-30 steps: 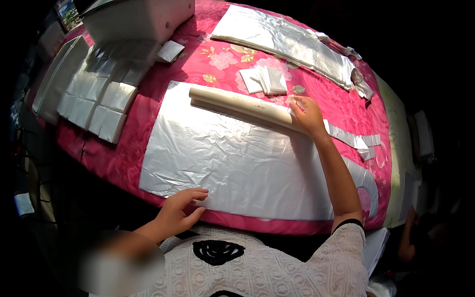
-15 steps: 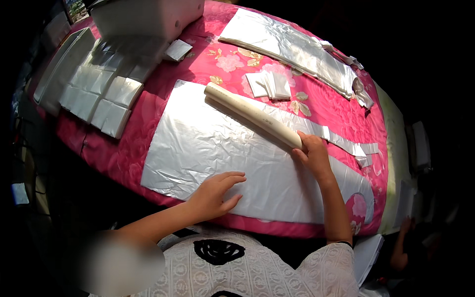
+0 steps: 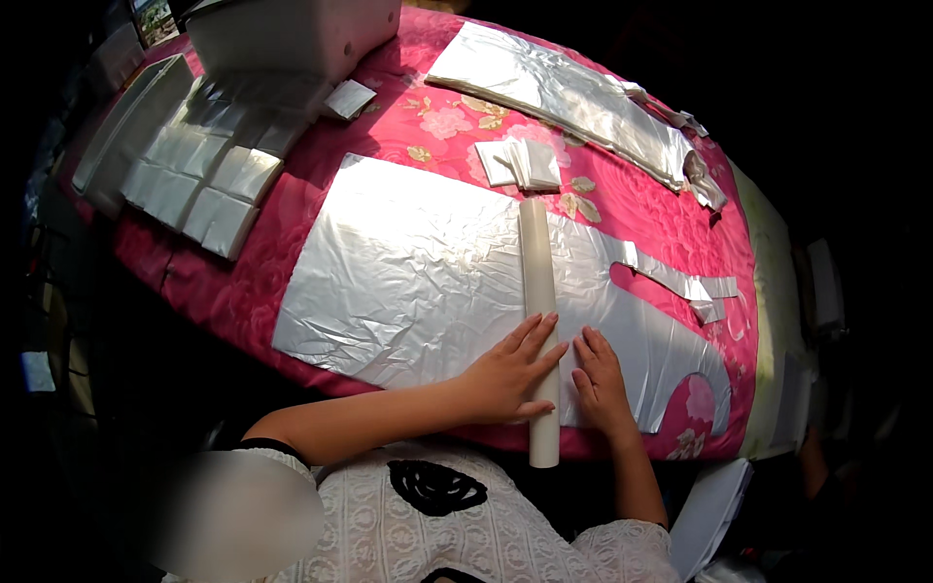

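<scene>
A thin, shiny white plastic sheet (image 3: pixel 408 262) lies spread in front of me, with rounded cut-outs and strap-like strips at its right end. Across it, pointing away from me, rests a cream-coloured tube (image 3: pixel 538 257), its near end sticking out past the table's front edge. My left hand (image 3: pixel 515 374) lies on the tube's near half with fingers spread, not wrapped round it. Just right of the tube, my right hand (image 3: pixel 604 384) is flat on the sheet, fingers stretched and holding nothing.
A pink flowered cloth (image 3: pixel 233 301) covers the table. At the back left, rows of folded white packets (image 3: pixel 199 180) lie by a pale bin (image 3: pixel 287 39). A few folded packets (image 3: pixel 520 163) sit beyond the sheet, and a stack of flat plastic sheets (image 3: pixel 564 92) lies farther back.
The tube has swung from a slant to pointing straight away from me. My right hand has let go of its end; my left hand has moved right onto it.
</scene>
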{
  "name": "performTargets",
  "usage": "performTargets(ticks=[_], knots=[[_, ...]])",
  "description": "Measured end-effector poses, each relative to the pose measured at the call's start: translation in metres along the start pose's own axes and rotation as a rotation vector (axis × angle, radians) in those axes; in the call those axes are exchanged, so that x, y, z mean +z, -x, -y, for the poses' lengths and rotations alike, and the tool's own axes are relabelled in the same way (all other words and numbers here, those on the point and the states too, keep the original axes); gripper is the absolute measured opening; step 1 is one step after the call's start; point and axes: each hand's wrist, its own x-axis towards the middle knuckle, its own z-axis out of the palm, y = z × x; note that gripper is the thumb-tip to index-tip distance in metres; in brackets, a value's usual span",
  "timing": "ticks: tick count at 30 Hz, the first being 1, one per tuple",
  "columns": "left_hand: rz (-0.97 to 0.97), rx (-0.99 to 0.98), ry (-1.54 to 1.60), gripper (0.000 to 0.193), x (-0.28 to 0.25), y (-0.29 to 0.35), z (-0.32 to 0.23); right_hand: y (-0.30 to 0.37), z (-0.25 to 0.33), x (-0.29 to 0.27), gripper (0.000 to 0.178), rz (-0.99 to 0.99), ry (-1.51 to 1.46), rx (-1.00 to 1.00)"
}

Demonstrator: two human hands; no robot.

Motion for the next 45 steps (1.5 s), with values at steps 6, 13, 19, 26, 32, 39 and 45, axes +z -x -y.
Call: performTargets(ticks=[6, 13, 19, 26, 32, 39, 45], knots=[[-0.04, 0.019, 0.112, 0.076, 0.009, -0.029, -0.006, -0.058, -0.037, -0.014, 0.037, -0.228, -0.281, 0.178], [-0.374, -0.502, 0.419, 0.063, -0.043, -0.05, 0.078, -0.236, -0.067, 0.001, 0.045, -0.23, -0.378, 0.31], [-0.553, -0.935, 1.21, 0.06, -0.086, -0.088, 0.145, -0.32, -0.056, 0.021, 0.058, -0.261, -0.026, 0.409], [-0.581, -0.907, 1.113, 0.04, -0.08, -0.14, 0.193, -0.334, -0.03, 0.037, 0.052, -0.127, -0.109, 0.325], [-0.611, -0.955, 0.81, 0.04, -0.075, -0.151, 0.192, -0.333, -0.009, 0.03, 0.047, 0.048, -0.213, 0.393], [-0.709, -0.535, 0.577, 0.023, -0.089, -0.099, 0.158, -0.28, 0.033, 0.021, 0.03, -0.068, -0.971, -0.03], [-0.653, -0.153, 0.344, 0.036, -0.095, 0.008, 0.087, -0.166, 0.104, 0.023, 0.04, -0.002, -0.494, -0.206]])
